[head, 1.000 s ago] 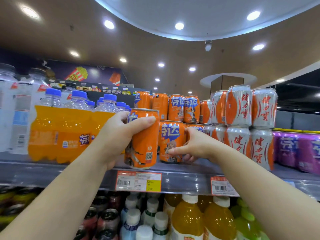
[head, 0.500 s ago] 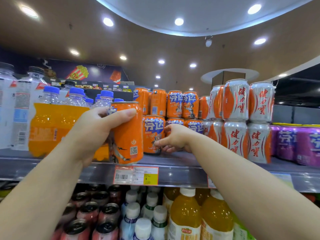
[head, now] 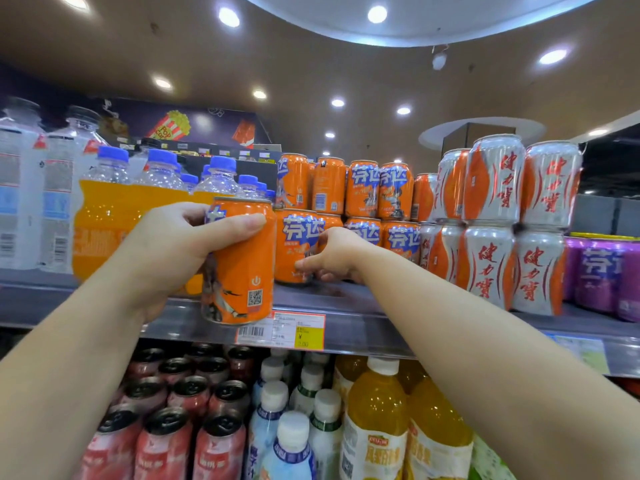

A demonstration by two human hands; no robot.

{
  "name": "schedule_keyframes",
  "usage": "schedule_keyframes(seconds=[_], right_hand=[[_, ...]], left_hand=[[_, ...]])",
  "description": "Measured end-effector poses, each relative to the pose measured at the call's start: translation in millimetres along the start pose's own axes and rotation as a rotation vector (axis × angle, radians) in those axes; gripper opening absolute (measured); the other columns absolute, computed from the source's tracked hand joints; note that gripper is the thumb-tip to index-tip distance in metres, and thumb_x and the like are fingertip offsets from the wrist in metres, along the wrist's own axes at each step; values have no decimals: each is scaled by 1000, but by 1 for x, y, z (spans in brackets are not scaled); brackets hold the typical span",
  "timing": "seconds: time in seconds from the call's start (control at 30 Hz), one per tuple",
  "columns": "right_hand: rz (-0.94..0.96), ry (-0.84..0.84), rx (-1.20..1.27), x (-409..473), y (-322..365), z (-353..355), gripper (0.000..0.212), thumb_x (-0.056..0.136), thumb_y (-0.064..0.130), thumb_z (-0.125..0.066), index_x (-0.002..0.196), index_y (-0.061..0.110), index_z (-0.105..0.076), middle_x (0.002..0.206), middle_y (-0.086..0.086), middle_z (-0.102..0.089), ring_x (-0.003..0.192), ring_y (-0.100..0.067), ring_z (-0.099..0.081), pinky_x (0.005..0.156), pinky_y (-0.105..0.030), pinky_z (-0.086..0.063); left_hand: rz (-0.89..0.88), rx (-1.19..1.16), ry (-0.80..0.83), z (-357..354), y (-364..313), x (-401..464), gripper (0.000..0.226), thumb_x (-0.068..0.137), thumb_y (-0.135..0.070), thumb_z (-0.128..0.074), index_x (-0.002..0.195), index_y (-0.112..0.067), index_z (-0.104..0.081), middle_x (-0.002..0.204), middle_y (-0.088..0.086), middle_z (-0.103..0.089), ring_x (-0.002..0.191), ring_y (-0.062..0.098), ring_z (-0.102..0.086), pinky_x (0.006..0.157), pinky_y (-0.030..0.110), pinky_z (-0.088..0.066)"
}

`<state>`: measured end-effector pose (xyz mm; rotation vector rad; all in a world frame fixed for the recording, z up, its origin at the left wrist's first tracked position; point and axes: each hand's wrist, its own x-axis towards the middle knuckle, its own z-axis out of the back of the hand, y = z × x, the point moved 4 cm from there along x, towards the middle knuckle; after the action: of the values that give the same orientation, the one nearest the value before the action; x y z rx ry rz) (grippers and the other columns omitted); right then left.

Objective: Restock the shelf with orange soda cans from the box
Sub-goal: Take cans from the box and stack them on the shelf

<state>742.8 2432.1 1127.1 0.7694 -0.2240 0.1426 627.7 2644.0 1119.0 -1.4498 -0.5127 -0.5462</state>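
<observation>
My left hand (head: pixel 173 251) grips an orange soda can (head: pixel 242 268) upright, just in front of the grey shelf edge (head: pixel 346 320). On the shelf, orange soda cans (head: pixel 363 192) stand stacked two high. My right hand (head: pixel 332 254) reaches onto the shelf and its fingers curl round the lower part of the front can of the bottom row (head: pixel 294 244). The box is not in view.
Orange soda bottles with blue caps (head: pixel 114 209) stand left of the cans, clear bottles further left. Silver and orange cans (head: pixel 495 216) are stacked on the right, purple cans (head: pixel 602 271) beyond. Red cans (head: pixel 162 434) and bottles fill the lower shelf. A price tag (head: pixel 280 330) hangs on the shelf edge.
The held can and my left hand have shifted left and slightly down relative to the stacked cans. My right hand stays at the front bottom can.
</observation>
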Motion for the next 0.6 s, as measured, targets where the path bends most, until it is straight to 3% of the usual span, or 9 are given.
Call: schedule_keyframes(seconds=[0.17,0.33,0.4,0.47,0.53,0.6], right_hand=[[29,-5,-10,0,7,-9,48,79,34,-81,110,21,-46,103,1,-60,100,-22,-67,80,-37,-61],[-2,35,-9,-10,10,-11,64,83,39,-76,133,12,-46,98,0,-61,90,-19,-72,71,-30,-61],[19,-29,-2,-23,15,-2,67,86,47,-70,137,11,-45,90,3,-60,86,-16,-71,66,-28,-61],[120,-92,94,-44,22,18,67,89,57,-61,139,15,-46,97,2,-65,83,-13,-71,64,-28,-60],[258,57,273,-69,29,34,63,86,64,-56,135,23,-51,109,0,-70,88,-12,-69,75,-31,-60],[351,246,304,-94,33,37,56,82,57,-63,131,31,-53,113,2,-72,97,-12,-69,82,-32,-57]], left_hand=[[10,-4,-7,0,1,0,44,54,-49,-76,86,-19,-73,78,-6,-77,66,10,-74,47,16,-52],[3,8,-26,-2,2,-1,54,48,-55,-76,87,-18,-74,79,-4,-78,67,12,-74,51,21,-54],[1,13,-25,-7,-1,-2,56,46,-57,-76,86,-19,-74,80,-4,-78,67,12,-74,55,25,-54],[-8,-5,-17,-13,-7,-3,52,48,-56,-76,84,-18,-73,78,-6,-78,66,11,-74,51,22,-55],[-22,-21,-10,-22,-14,-1,47,51,-53,-76,81,-17,-72,75,-7,-77,64,11,-73,47,20,-54],[-31,-17,-16,-34,-21,4,52,50,-56,-75,82,-15,-71,73,-5,-76,62,12,-73,49,25,-58]])
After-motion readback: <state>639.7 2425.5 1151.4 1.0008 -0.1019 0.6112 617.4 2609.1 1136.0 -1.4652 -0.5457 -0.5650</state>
